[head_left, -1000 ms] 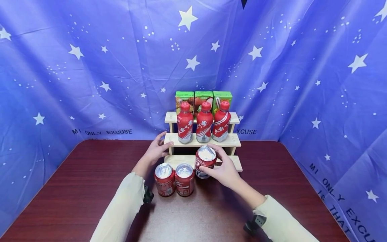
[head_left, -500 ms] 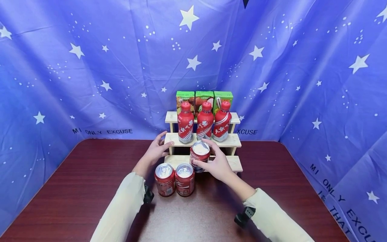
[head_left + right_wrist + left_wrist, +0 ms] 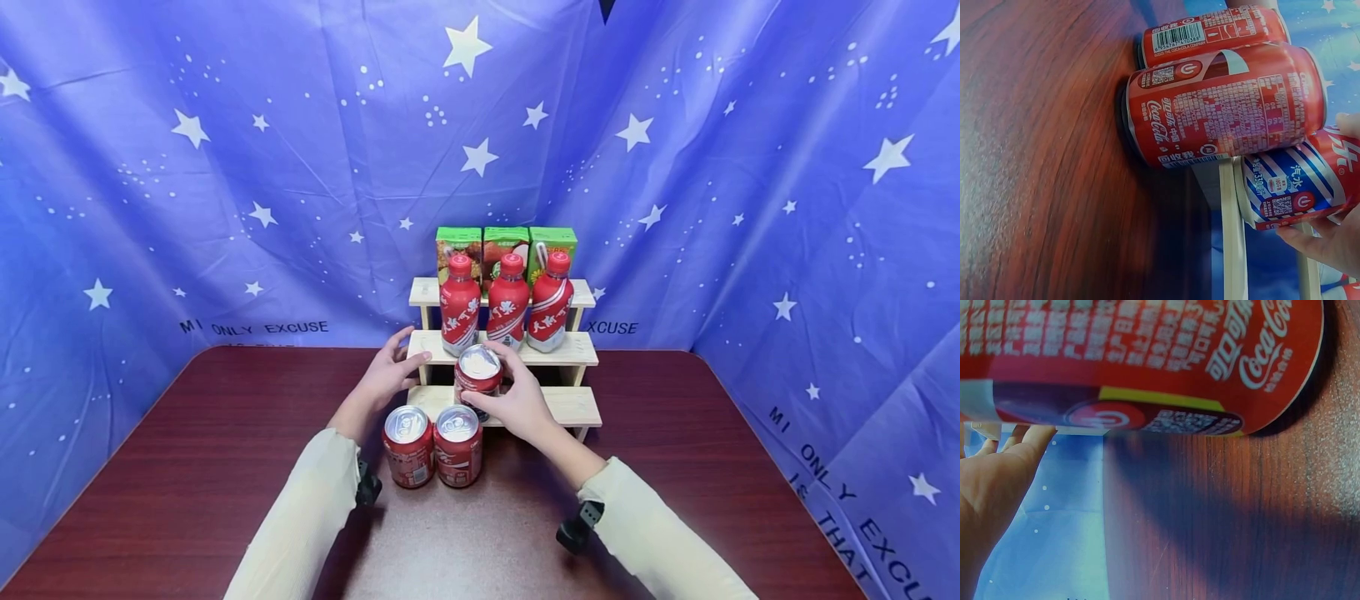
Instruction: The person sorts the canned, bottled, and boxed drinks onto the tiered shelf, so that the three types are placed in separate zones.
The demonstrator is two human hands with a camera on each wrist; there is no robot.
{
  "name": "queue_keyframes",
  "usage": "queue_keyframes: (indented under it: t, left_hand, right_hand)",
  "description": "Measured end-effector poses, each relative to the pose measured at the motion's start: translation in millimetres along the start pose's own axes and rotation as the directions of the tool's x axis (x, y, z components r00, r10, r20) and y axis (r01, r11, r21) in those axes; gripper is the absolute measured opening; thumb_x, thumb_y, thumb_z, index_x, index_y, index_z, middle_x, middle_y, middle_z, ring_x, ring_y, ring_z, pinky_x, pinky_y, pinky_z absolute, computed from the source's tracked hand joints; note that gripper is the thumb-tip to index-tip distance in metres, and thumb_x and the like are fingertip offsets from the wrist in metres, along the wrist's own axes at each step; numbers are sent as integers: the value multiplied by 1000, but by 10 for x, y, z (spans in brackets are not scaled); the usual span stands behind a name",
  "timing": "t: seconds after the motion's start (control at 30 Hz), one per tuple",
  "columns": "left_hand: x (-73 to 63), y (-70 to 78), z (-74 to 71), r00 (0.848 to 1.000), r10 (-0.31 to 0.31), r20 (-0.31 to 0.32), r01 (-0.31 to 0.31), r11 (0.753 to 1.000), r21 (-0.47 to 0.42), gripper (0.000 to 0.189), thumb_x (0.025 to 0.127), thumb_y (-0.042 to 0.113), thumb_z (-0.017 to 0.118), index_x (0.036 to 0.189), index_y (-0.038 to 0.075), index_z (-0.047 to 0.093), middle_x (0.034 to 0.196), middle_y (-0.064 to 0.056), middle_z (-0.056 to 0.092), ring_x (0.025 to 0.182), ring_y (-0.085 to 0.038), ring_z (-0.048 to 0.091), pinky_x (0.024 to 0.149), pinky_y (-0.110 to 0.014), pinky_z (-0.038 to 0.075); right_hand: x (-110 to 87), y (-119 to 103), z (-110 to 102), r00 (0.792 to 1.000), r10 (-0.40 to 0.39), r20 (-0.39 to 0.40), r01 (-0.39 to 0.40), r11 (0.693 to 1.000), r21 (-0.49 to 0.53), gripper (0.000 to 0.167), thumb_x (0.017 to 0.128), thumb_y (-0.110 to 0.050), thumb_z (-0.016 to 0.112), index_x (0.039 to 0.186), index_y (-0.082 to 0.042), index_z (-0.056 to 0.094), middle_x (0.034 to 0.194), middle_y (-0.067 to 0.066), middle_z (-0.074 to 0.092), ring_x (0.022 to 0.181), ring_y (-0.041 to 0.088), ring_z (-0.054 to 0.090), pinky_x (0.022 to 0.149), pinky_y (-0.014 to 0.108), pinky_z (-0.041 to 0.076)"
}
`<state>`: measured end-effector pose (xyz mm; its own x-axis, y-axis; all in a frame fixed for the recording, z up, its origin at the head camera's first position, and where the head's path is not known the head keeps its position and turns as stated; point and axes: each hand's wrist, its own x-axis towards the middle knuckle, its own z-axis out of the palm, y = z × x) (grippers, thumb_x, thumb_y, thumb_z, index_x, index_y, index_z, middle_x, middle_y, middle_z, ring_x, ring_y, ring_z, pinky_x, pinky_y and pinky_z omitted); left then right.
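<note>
My right hand (image 3: 521, 403) grips a red Coca-Cola can (image 3: 478, 379), thumb in front and fingers at its far side. The can is upright over the left part of the lowest step of a wooden stepped rack (image 3: 566, 406); the right wrist view shows its base (image 3: 1249, 194) close to the board, but contact is unclear. My left hand (image 3: 384, 377) holds the left end of the rack's middle step, thumb on the board, the other fingers partly hidden. Two more cans, a left one (image 3: 408, 450) and a right one (image 3: 458, 450), stand on the table before the rack.
Three red bottles (image 3: 507, 312) stand in a row on the middle step. Behind them, three green-topped drink cartons (image 3: 505, 246) line the top step. The dark red wooden table (image 3: 247, 433) meets a blue star-patterned curtain (image 3: 300, 167) at the back and sides.
My right hand has carried the can leftward and slightly back, from the rack's front to over the left part of the lowest step. My left hand and the two standing cans keep their places.
</note>
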<state>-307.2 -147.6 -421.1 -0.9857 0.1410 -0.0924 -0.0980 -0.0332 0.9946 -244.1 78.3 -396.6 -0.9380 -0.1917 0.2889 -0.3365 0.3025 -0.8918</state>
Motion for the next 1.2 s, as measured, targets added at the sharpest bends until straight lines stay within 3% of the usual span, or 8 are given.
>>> queue_keyframes:
  t: [0.23,0.5,0.87,1.2]
  left_hand:
    - [-2,-8,-1,1000,5,4,-6,1000,14,71,93,11,55,150,18,14,144,-20,37,114,-27,50,84,-36,52]
    - [-1,-14,-1,1000,3,17,-3,1000,1,71,94,11,55,151,17,12,146,-20,34,123,-33,45,99,-53,42]
    - [10,-17,4,1000,-5,10,5,1000,-1,70,93,10,55,150,18,15,147,-20,33,125,-34,42,100,-55,40]
    - [6,-22,2,1000,3,16,-3,1000,0,71,93,10,55,150,17,13,148,-21,32,126,-35,41,100,-55,40]
  right_hand:
    - [48,-16,86,1000,20,-20,-20,1000,-15,74,69,-18,83,133,-23,46,126,5,58,110,23,55,94,42,47]
    - [93,-46,160,999,41,-24,-41,999,3,76,70,-20,83,134,-22,43,125,9,58,112,24,55,94,44,47]
    - [113,-35,192,998,67,-13,-68,997,-44,76,69,-26,84,133,-23,43,120,9,61,103,24,57,87,41,49]
    - [93,-43,185,997,70,12,-70,996,-59,77,70,-28,83,134,-24,41,122,9,60,105,24,56,89,43,48]
